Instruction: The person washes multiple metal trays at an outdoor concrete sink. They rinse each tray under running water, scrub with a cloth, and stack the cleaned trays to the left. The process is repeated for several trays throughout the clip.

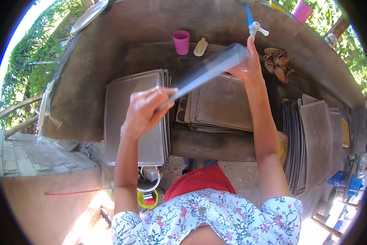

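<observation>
A metal baking tray [211,69], blurred and seen nearly edge-on, slants between my two hands above the concrete basin. My left hand [148,108] grips its near left end. At the other end, my right hand [251,65] supports the tray, with the fingers partly hidden and the thumb raised just below the white tap [255,28]. Beneath the tray lies a stack of flat baking trays [224,104], with part of a pan with round cups [182,108] showing beside it. Left of that, under my left hand, rests another stack of trays [131,122].
Many trays [316,131] stand on edge at the right. Along the back of the basin [214,142] are a pink cup [181,43], a brush [201,47] and a crumpled cloth [277,64]. Another pink cup [303,11] and a sponge [277,5] sit on the wall.
</observation>
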`<control>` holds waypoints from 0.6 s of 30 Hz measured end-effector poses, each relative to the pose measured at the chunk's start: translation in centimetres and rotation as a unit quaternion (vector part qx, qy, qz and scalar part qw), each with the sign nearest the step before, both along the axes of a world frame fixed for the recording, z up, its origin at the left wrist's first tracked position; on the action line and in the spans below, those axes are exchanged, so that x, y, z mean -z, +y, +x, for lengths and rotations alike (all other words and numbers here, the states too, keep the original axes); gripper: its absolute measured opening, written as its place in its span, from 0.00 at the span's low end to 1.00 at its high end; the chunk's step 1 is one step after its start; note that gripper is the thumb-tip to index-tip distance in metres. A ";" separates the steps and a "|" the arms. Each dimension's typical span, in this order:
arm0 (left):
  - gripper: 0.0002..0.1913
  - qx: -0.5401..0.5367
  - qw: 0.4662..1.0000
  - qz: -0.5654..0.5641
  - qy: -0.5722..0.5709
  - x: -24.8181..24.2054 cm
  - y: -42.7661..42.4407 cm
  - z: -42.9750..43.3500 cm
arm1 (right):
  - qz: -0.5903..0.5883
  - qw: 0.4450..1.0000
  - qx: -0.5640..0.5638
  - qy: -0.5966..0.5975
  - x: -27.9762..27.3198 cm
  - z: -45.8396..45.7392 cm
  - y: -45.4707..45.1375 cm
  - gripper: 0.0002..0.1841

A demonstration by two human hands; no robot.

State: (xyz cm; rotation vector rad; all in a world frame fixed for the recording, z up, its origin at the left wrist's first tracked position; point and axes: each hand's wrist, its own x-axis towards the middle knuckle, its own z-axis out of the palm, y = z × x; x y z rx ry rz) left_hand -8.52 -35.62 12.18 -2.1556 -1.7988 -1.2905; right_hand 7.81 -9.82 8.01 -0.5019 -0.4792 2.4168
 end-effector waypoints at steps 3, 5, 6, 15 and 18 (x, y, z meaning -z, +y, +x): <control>0.12 0.026 0.995 -0.090 0.037 1.5 -4.2 -0.4 | 0.219 0.965 -0.033 -0.143 3.3 -1.8 -2.3 0.14; 0.14 0.032 0.981 -0.188 -0.022 3.1 -6.2 -1.0 | 0.113 0.975 -0.076 -0.177 8.3 -3.8 -4.9 0.07; 0.16 0.037 0.966 -0.241 -0.083 4.0 -7.0 -1.5 | 0.078 0.984 -0.062 -0.146 11.2 -5.4 -7.0 0.09; 0.17 -0.057 0.952 -0.274 -0.120 13.0 0.3 -3.9 | 0.327 0.870 -0.030 -0.368 25.4 -14.5 -22.0 0.10; 0.16 -0.053 0.939 -0.295 -0.169 15.9 1.9 -3.8 | 0.559 0.749 0.083 -0.347 28.4 -10.4 -16.3 0.10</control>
